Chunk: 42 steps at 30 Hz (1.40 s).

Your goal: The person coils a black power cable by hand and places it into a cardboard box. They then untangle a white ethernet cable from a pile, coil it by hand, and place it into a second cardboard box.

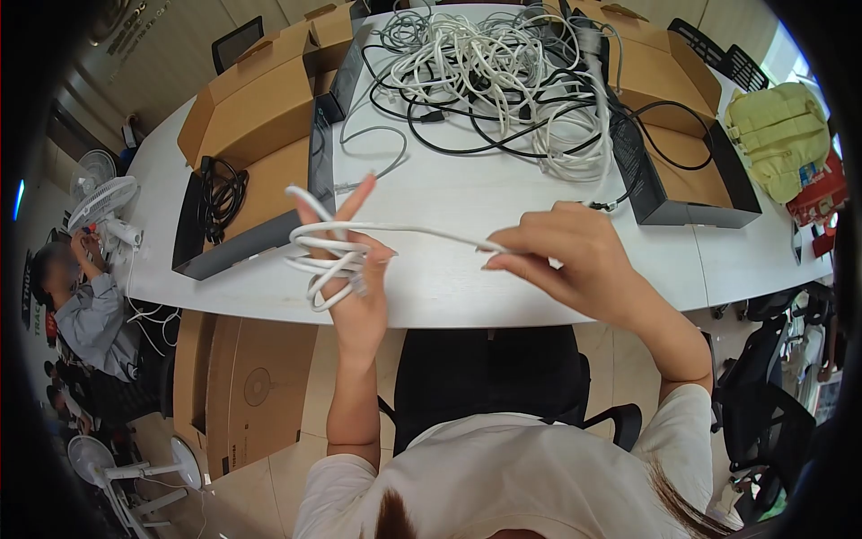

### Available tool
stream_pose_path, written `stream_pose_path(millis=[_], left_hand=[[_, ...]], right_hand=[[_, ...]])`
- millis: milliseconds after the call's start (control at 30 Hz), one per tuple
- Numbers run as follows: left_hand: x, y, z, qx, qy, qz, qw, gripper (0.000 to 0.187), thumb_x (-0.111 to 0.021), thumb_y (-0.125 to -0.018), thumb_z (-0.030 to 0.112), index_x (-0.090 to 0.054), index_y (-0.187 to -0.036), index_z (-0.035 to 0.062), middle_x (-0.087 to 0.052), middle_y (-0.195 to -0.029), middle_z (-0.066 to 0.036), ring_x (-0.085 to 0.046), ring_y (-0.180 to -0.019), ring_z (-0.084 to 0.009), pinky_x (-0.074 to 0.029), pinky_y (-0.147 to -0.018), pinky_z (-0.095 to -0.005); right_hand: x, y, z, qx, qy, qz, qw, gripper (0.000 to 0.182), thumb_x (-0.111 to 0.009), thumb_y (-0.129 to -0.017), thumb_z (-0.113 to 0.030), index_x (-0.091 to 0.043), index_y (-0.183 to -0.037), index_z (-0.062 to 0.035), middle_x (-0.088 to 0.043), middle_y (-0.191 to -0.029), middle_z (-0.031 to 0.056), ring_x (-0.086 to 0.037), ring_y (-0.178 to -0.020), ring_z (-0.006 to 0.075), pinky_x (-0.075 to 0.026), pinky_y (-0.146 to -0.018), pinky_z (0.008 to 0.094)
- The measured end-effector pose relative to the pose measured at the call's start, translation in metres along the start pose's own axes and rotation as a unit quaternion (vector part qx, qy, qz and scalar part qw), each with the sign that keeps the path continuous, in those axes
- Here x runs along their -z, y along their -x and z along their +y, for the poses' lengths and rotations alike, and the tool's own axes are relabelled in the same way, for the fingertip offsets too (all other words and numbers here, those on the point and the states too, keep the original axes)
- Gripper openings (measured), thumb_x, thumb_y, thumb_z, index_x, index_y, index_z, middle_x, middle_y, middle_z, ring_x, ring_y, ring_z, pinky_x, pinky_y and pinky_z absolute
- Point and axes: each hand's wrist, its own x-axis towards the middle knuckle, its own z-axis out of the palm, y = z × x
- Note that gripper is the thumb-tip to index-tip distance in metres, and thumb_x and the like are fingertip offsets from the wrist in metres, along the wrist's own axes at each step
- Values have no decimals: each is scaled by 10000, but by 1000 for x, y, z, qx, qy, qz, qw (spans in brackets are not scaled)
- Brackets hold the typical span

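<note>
**White cable coiled around the left hand above the table's near edge**

A white cable (337,256) is wound in several loops around the fingers of the left hand (355,287), which is held upright with the fingers spread, above the near edge of the white table (467,287). From the coil, a single strand is drawn taut to the right, where it is pinched between the thumb and fingertips of the right hand (561,256). The cable's plug end is seen hanging against the left palm.

Further back, towards the far edge of the table, a tangled pile of white, grey and black cables (489,76) is spread. It is flanked by open cardboard boxes: one (260,117) along the left edge, in which a coiled black cable (220,193) is laid, and another (682,153) at the right. A pale yellow backpack (779,135) is placed at the far right corner.

Beyond the left edge, another person (81,301) is seated near a white fan (103,202).
</note>
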Motion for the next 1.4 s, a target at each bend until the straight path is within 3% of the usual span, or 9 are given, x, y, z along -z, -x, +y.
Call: stream_pose_path(millis=[267, 400, 533, 700, 800, 967, 1067, 1300, 1400], left_hand=[[9, -12, 31, 47, 411, 168, 895, 949, -507, -816, 572, -44, -1441, 26, -523, -1290, 27, -538, -922, -95, -367, -981, -308], [34, -19, 22, 5, 758, -57, 649, 867, -468, -905, 481, 21, -1428, -7, -581, -663, 139, -583, -720, -65, -225, -1085, -347], [45, -4, 21, -21, 724, -153, 672, 543, -530, -913, 304, -314, -1316, 12, -485, -473, 99, -526, -480, -68, -280, -998, -280], [39, -9, 11, -48, 617, -391, 681, 205, -624, -751, 292, -593, -810, 98, -550, -496, 54, -536, -451, -105, -391, -852, -294], [27, 38, 35, 106, 480, -244, 836, 193, -711, -641, 260, -643, -669, 81, -562, -526, 18, -530, -500, -100, -435, -555, -266], [4, 15, 40, 44, 124, -520, 844, 198, -674, -758, 190, -626, -894, 54, -606, -762, -62, -582, -684, -202, -447, -624, -308], [-15, 19, 37, 0, -8, -423, 906, 447, -717, -755, 232, -567, -1084, -32, -565, -691, -56, -492, -563, -145, -416, -563, -271], [-27, 27, 17, 162, 228, -211, 937, 938, -671, -803, 437, -158, -1413, -57, -525, -690, -1, -466, -655, -79, -402, -649, -236], [-33, 22, 22, 129, 119, -133, 975, 1013, -440, -746, 713, -234, -1399, -33, -463, -660, 25, -439, -643, -76, -389, -704, -241]], right_hand=[[-11, 11, 1, -60, -107, -4, 992, 232, -646, -784, -80, -678, -1013, -96, -499, -592, 64, -465, -524, 182, -339, -491, 266], [-12, 25, 21, -118, -147, -1, 982, 227, -619, -804, -52, -677, -1022, -78, -583, -659, 65, -478, -546, 157, -356, -512, 254], [-10, 31, 33, -170, -149, 16, 974, 185, -609, -814, -40, -687, -980, -60, -647, -740, 60, -499, -574, 142, -375, -536, 244], [-7, 23, 39, -189, -112, 55, 974, 124, -631, -843, -121, -666, -892, -13, -634, -713, 72, -523, -574, 124, -394, -523, 238], [-7, 14, 42, -192, -87, 74, 975, 136, -648, -830, -139, -661, -861, -7, -624, -692, 68, -514, -562, 122, -388, -514, 238], [-12, 0, 30, -142, -51, 109, 983, 82, -642, -826, -71, -646, -855, 5, -606, -679, 50, -484, -527, 72, -361, -476, 203], [-21, -5, 14, -103, -17, 140, 985, 104, -667, -800, -123, -637, -821, -25, -617, -689, 59, -543, -527, 153, -398, -478, 258], [-38, 5, -14, 5, 51, 133, 990, 109, -663, -781, -144, -617, -866, -94, -555, -635, -2, -539, -509, 172, -378, -466, 292], [-49, 13, -30, 22, 99, 94, 990, 318, -626, -726, -77, -607, -1040, -25, -496, -644, 0, -518, -576, 145, -353, -498, 284]])
